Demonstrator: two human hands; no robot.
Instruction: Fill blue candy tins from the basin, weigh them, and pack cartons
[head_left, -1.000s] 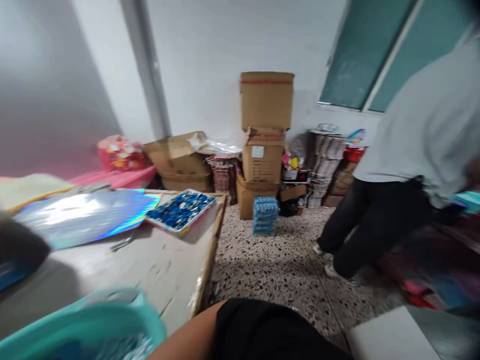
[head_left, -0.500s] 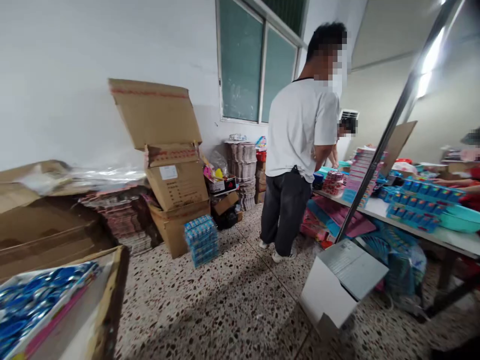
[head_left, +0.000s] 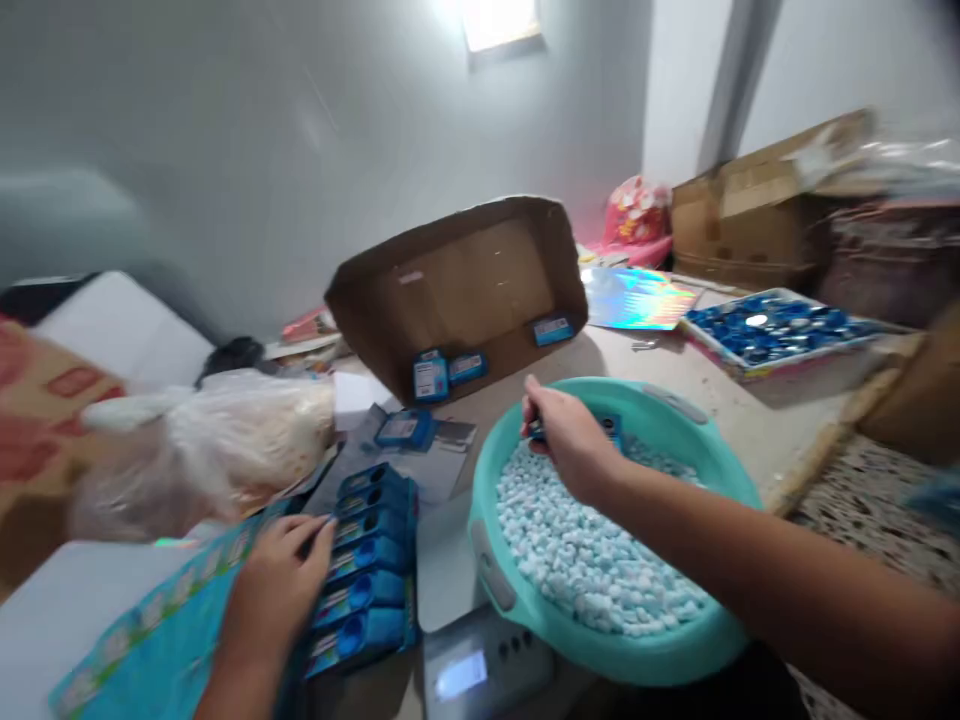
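The right hand (head_left: 574, 440) is over the left-far part of the teal basin (head_left: 637, 665), fingers curled on a small dark thing (head_left: 537, 431), too blurred to name. The left hand (head_left: 281, 565) is bent beside the row of blue boxes (head_left: 375, 570), left of the basin; whether it pinches one I cannot tell. The boxes look light and thin-walled, best gripped gently by their sides; the pale pellets (head_left: 600, 570) look light and prone to scatter.
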